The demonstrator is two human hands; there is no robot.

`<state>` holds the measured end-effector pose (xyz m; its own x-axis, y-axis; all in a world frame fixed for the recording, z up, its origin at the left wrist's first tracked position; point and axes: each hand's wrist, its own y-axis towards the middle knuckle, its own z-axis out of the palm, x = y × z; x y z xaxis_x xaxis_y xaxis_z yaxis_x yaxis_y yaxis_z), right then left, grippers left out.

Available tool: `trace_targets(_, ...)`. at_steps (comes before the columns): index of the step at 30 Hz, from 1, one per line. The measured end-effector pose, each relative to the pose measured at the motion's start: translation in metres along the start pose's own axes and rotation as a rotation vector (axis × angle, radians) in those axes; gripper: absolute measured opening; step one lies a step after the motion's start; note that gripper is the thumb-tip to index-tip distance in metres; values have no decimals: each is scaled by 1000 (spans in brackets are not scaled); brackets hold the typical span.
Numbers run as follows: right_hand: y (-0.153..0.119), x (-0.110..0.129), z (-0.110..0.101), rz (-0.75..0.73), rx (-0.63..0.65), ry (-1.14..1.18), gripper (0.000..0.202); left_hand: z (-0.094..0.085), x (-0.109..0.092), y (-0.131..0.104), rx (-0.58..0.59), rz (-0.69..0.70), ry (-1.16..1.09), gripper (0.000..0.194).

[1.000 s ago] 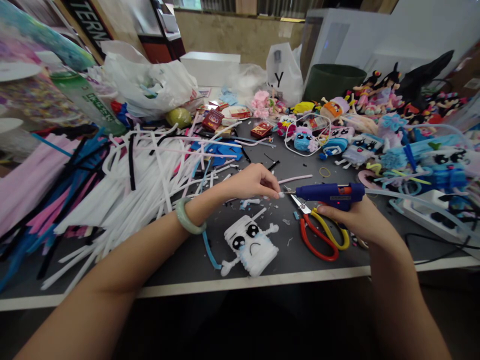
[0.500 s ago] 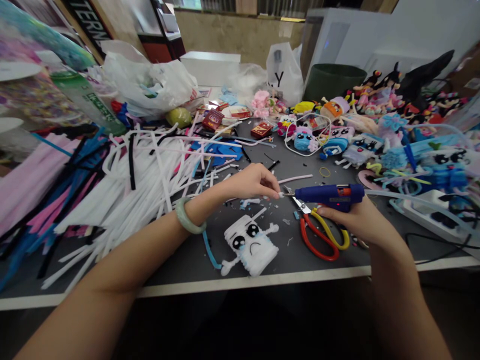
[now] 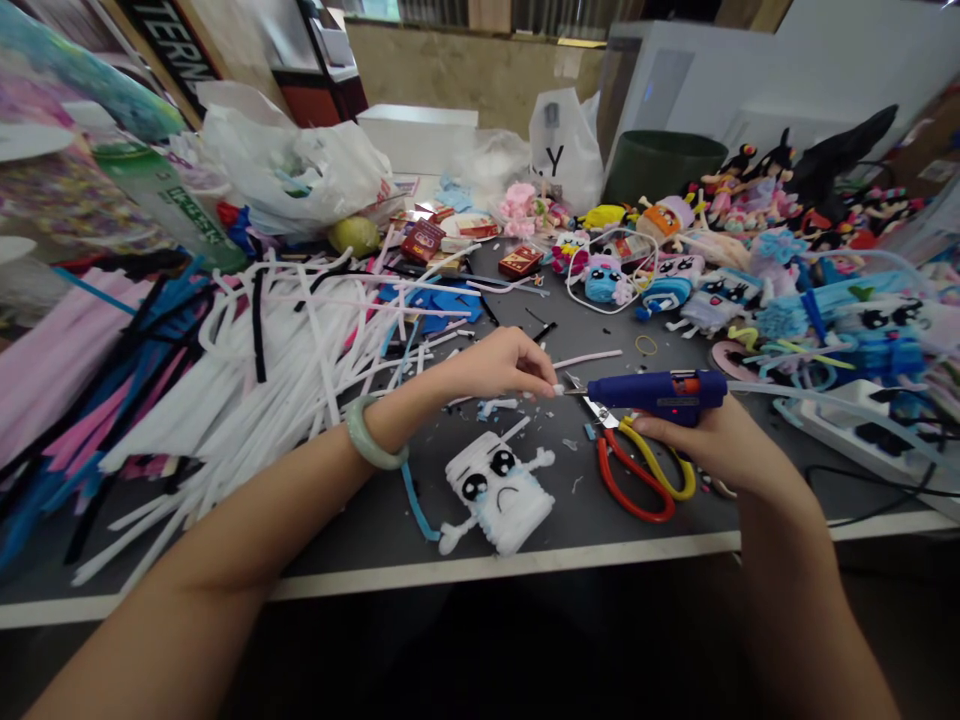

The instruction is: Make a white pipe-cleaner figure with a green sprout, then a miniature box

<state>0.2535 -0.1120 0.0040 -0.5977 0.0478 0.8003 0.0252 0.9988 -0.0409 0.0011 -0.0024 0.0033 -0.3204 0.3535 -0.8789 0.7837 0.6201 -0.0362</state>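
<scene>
Left hand point(image 3: 511, 362) pinches a white scrap point(image 3: 559, 390), its shape hard to make out; right hand point(image 3: 711, 438) grips a glue gun point(image 3: 636, 392).

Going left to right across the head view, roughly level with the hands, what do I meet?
Bundle of pale pink strips → pale green bracelet → left hand → small white piece at its fingertips → blue glue gun held in the right hand → white power strip.
</scene>
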Motion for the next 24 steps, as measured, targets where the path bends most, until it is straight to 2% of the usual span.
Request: trace_targets(24, 1, -5, -2, -7, 8, 9, 38, 0, 2, 1, 33, 28, -40, 11)
